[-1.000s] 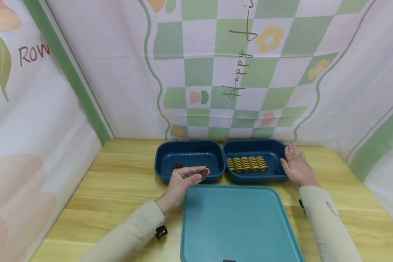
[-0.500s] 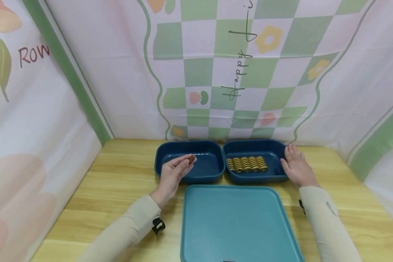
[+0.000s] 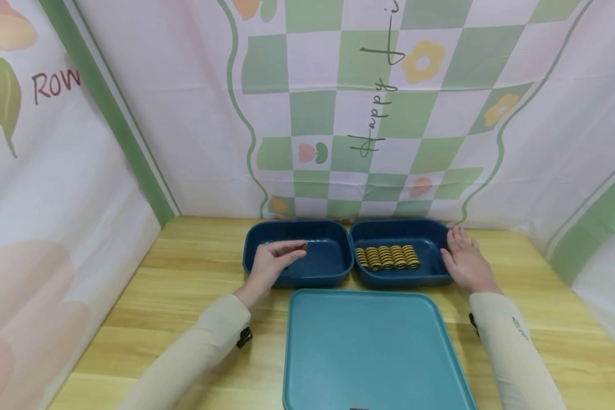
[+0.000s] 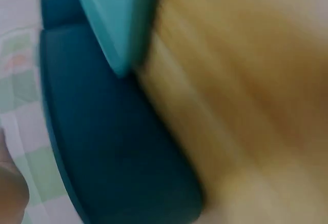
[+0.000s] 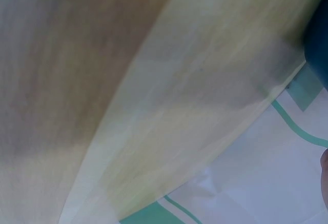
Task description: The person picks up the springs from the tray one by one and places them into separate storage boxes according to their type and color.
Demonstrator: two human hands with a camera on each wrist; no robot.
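Note:
My left hand [image 3: 269, 265] is over the left dark blue bin [image 3: 328, 279] in the head view, pinching a small brown piece [image 3: 305, 246] between thumb and fingertips. Most of that piece is hidden by the fingers, so its kind cannot be told. Part of the bin floor lies behind the hand. My right hand [image 3: 468, 265] rests with extended fingers on the right end of the other dark blue bin [image 3: 433, 247]. Inside that bin, several short rows of gold, ring-like ridged pieces [image 3: 386, 257] lie side by side.
In front of the bins a flat teal tray [image 3: 364, 347] lies on the wooden table [image 3: 200, 262]. A small dark thing [image 3: 360, 408] shows at its near edge, cut off by the frame. A printed cloth [image 3: 312, 114] hangs close behind the bins.
The left hand has moved left from the bin's front edge to over the left bin. The ridged brown piece's visible part has shrunk between the fingers. The right hand has stayed put.

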